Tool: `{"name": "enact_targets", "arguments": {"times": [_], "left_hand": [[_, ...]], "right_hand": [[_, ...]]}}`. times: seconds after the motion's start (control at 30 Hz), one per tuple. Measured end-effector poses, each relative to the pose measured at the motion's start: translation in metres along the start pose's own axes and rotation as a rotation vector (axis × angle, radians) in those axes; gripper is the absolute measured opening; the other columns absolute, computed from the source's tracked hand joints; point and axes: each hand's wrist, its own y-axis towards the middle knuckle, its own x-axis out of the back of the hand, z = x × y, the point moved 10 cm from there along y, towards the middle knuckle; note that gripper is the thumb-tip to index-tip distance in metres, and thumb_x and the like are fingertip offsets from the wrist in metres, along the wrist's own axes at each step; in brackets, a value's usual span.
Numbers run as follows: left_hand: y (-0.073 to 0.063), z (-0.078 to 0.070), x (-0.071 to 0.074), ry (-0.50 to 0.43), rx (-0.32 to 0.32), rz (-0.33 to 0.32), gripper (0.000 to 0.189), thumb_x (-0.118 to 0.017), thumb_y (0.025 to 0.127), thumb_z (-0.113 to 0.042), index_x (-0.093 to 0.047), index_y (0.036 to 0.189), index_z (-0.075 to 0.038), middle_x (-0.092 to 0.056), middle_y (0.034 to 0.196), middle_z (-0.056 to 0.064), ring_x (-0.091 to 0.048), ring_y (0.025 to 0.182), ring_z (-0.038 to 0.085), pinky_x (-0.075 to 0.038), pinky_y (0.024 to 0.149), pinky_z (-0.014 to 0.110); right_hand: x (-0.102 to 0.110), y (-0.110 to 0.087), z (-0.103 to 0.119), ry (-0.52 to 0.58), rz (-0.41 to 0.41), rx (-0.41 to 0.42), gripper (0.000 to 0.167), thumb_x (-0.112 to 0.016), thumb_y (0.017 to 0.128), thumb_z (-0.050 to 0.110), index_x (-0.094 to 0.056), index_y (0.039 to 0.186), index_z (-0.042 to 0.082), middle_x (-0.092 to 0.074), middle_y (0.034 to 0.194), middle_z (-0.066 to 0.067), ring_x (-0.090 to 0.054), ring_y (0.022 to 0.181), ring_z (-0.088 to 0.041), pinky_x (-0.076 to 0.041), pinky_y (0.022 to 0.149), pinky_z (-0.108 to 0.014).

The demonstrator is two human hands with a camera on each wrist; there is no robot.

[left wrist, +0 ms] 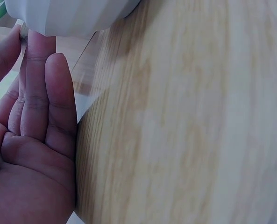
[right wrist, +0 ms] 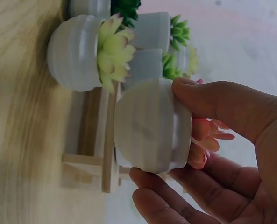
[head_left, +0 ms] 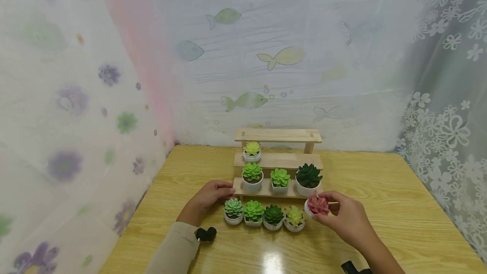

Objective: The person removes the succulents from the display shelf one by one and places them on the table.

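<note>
My right hand (head_left: 348, 217) pinches a white pot holding a pink succulent (head_left: 318, 204), thumb on one side of the rim and fingers on the other. In the right wrist view this white pot (right wrist: 150, 126) is tilted sideways, clear of the table, near the stand's right end. My left hand (head_left: 211, 195) grips the left end of the lowest board of a wooden three-step plant stand (head_left: 277, 160), its thumb and fingertips at the board's edge. On that board sit a bright green succulent (head_left: 253, 176), a smaller green one (head_left: 280, 180) and a dark green one (head_left: 308, 179).
A yellow-green potted succulent (head_left: 252, 151) stands at the left of the middle step. Before the stand, a row of potted succulents runs from a pale mint one (head_left: 233, 211) to a yellowish one (head_left: 294, 218). Fish-patterned cloth (head_left: 281, 75) hangs behind the wooden table (head_left: 380, 189).
</note>
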Motion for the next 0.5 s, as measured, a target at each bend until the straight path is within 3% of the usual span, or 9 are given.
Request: {"name": "enact_targets", "arguments": {"times": [0.5], "left_hand": [[0.002, 0.001, -0.001, -0.032, -0.002, -0.01, 0.047, -0.069, 0.102, -0.021, -0.06, 0.137, 0.008, -0.078, 0.109, 0.014, -0.077, 0.095, 0.016, -0.062, 0.086, 0.033]], "right_hand": [[-0.015, 0.002, -0.026, 0.0, 0.016, -0.057, 0.059, -0.094, 0.074, 0.033, -0.072, 0.127, 0.019, -0.073, 0.123, -0.009, -0.076, 0.097, -0.023, -0.062, 0.073, -0.038]]}}
